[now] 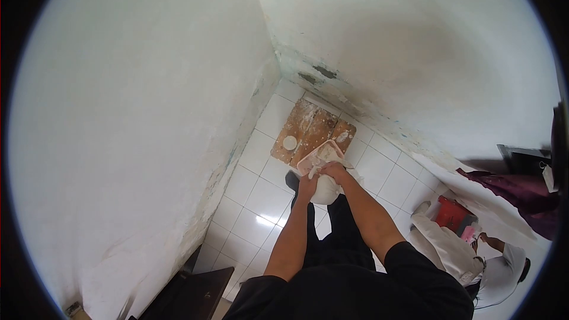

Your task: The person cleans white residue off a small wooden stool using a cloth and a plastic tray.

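Below me, both hands are closed on a white bag, held over the tiled floor between my forearms and my legs. My left hand (307, 184) grips its gathered top on the left side. Close beside it, my right hand (335, 170) grips the top on the right. The full, rounded body of the white bag (325, 191) hangs under my hands. Just beyond them, a pink tray (303, 166) with whitish material in it rests at the near edge of a stained wooden board (320, 124). A round white disc (289, 143) lies on the board's left part.
Stained walls meet at a corner behind the board. At the lower right, a person (501, 275) in light clothing bends near a red container (453, 214). Maroon cloth (521, 192) hangs at the right wall. Dark furniture (198, 290) stands at the lower left.
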`<action>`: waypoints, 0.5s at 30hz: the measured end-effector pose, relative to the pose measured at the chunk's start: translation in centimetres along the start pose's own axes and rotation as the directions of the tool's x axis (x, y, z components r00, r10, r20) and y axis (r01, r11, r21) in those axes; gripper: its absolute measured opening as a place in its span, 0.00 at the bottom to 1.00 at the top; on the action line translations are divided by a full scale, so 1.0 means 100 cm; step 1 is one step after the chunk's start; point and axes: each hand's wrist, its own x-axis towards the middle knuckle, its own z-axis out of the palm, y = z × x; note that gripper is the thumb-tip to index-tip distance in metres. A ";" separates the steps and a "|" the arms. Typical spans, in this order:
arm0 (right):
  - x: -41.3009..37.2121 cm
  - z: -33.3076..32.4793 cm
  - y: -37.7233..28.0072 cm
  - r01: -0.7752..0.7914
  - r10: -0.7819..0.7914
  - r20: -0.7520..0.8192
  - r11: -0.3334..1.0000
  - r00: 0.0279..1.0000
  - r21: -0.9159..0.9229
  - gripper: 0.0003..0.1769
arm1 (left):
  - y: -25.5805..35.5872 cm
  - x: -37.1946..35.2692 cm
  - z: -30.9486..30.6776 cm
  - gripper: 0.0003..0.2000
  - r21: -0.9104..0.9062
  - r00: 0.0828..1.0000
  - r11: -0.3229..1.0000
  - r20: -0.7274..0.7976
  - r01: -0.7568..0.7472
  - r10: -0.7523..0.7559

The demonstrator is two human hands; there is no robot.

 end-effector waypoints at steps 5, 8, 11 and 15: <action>-0.018 -0.001 -0.009 -0.034 0.037 -0.019 0.990 0.999 0.140 0.21 | -0.004 0.000 0.002 0.22 0.032 1.000 0.999 0.019 -0.009 0.009; -0.026 -0.001 -0.010 0.043 -0.038 -0.042 0.992 0.998 0.119 0.18 | -0.016 0.002 0.009 0.26 0.007 0.998 0.998 0.007 0.059 -0.059; -0.026 0.000 -0.006 0.130 -0.126 -0.045 0.987 0.991 0.094 0.18 | -0.020 0.001 0.015 0.30 -0.080 0.988 0.985 0.001 0.152 -0.152; -0.015 -0.002 0.010 0.184 -0.185 0.017 0.982 0.983 0.034 0.21 | -0.014 -0.010 0.022 0.34 -0.166 0.966 0.954 -0.026 0.250 -0.257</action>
